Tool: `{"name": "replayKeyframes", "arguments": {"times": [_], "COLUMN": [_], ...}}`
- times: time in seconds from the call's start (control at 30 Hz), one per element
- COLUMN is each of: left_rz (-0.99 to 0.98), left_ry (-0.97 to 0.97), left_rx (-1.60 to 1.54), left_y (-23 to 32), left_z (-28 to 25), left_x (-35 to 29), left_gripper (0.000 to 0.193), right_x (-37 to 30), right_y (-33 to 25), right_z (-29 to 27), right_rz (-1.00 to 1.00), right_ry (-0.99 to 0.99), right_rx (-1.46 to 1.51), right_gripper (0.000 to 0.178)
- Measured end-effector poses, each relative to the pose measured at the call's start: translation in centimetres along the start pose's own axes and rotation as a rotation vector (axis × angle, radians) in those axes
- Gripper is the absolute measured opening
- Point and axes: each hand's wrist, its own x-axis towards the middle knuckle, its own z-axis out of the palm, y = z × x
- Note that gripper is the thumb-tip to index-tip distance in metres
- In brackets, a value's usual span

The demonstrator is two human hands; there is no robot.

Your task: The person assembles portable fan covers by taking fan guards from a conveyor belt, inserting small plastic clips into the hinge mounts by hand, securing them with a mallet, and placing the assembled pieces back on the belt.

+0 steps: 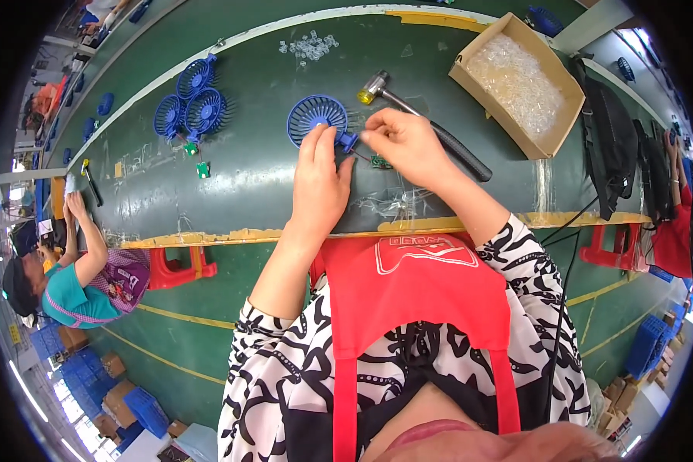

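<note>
A round blue fan housing (304, 117) with a slatted grille lies on the dark green bench in front of me. My left hand (321, 177) grips its near rim, fingers stretched over the edge and thumb beside the short neck. At that neck, my right hand (408, 146) has thumb and forefinger pinched together; whatever is between them is too small to make out. A small green circuit board (379, 162) on thin wires lies just under my right hand. Beyond that hand rests a mallet (458, 148) with a yellow-tipped head and black handle.
Three more blue fan housings (205, 112) sit at the left, with green circuit boards (202, 169) on wires. Small clear plastic pieces (309, 48) are heaped at the far side. A cardboard box (508, 131) of clear parts stands right. A co-worker (92, 281) works at far left.
</note>
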Motion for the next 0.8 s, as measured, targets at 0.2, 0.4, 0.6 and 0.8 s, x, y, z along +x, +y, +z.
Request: {"name": "replayKeyframes", "arguments": {"times": [0.2,0.4,0.6,0.8], "left_rz": [0.020,0.015,-0.166,-0.136], "left_ry": [0.106,0.131,0.078,0.094], "left_rx": [0.034,0.005,-0.155,-0.140], "left_y": [-0.3,-0.4,0.2,0.4], "left_z": [1.1,0.1,-1.2,-0.9], "left_x": [0.6,0.6,1.6,1.5], "left_gripper": [0.047,0.047,0.050,0.049], "right_x": [-0.6,-0.2,-0.2,-0.8], "right_y": [-0.9,-1.1,-0.2,-1.3], "right_z": [0.9,1.4,1.3,1.1], "right_rz": [0.062,0.171,0.121,0.136], "right_ry": [-0.011,-0.148,-0.082,-0.093], "right_rx": [-0.218,0.215,0.292,0.299], "right_gripper": [0.026,0.014,0.012,0.013]}}
